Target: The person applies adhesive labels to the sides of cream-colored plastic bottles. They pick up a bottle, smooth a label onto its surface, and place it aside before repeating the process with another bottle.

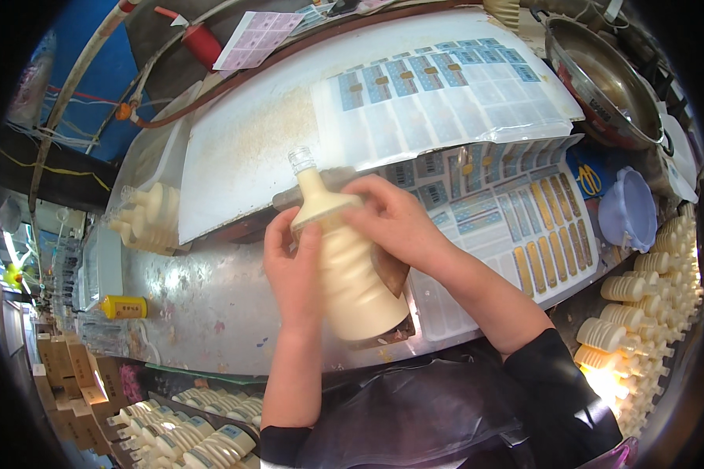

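Mid-frame, the left hand [291,270] and right hand [399,227] clasp a cream bottle [358,285]; its far side is hidden from me.

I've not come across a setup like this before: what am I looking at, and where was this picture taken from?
There is no machine here, just a person's two bare hands. The single picture comes from a wide fisheye camera worn on the head, looking down, so straight edges bend toward the rim.

The left hand and right hand hold a cream bottle between them, near its shoulder; its neck is clear and it leans slightly.

On the metal table are a white board, sheets of blue and gold labels, and a small yellow container off to the left. More cream bottles are gathered at the right edge.
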`<state>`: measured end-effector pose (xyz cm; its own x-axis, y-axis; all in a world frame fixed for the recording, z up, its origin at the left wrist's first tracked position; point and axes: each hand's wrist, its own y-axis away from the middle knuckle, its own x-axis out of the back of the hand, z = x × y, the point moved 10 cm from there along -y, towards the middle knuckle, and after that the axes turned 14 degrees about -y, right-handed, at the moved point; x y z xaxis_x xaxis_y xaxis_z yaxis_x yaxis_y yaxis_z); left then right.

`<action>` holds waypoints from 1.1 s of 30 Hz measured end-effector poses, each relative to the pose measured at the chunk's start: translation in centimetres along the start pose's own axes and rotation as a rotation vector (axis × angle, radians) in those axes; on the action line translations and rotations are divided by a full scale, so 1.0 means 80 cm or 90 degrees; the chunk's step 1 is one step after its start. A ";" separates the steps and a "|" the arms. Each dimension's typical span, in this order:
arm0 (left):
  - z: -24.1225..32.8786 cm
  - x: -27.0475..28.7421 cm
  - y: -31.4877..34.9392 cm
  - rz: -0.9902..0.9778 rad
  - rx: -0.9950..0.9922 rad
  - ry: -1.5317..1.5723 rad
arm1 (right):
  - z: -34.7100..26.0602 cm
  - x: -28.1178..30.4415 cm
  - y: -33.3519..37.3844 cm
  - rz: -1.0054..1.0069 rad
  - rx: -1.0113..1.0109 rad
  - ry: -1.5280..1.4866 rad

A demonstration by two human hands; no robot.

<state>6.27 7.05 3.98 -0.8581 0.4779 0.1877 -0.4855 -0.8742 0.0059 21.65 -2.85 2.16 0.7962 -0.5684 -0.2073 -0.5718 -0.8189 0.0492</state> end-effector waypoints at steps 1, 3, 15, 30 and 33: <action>-0.001 0.000 -0.001 0.000 -0.005 0.001 | 0.000 0.000 0.000 -0.002 0.002 -0.005; -0.003 0.000 -0.002 0.001 -0.006 0.012 | -0.001 0.000 0.000 -0.006 0.004 -0.012; -0.007 0.000 -0.001 -0.004 0.012 0.059 | -0.007 -0.002 0.002 0.001 -0.004 0.008; -0.012 -0.004 -0.004 -0.018 0.013 0.072 | 0.015 -0.005 -0.008 -0.071 -0.057 -0.157; -0.010 -0.005 -0.003 -0.018 0.011 0.073 | 0.016 -0.006 -0.008 -0.059 -0.067 -0.148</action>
<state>6.60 7.17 3.09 -0.8580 0.5083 0.0737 -0.5078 -0.8611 0.0272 21.37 -1.91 0.95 0.7711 -0.4665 -0.4333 -0.4648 -0.8776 0.1177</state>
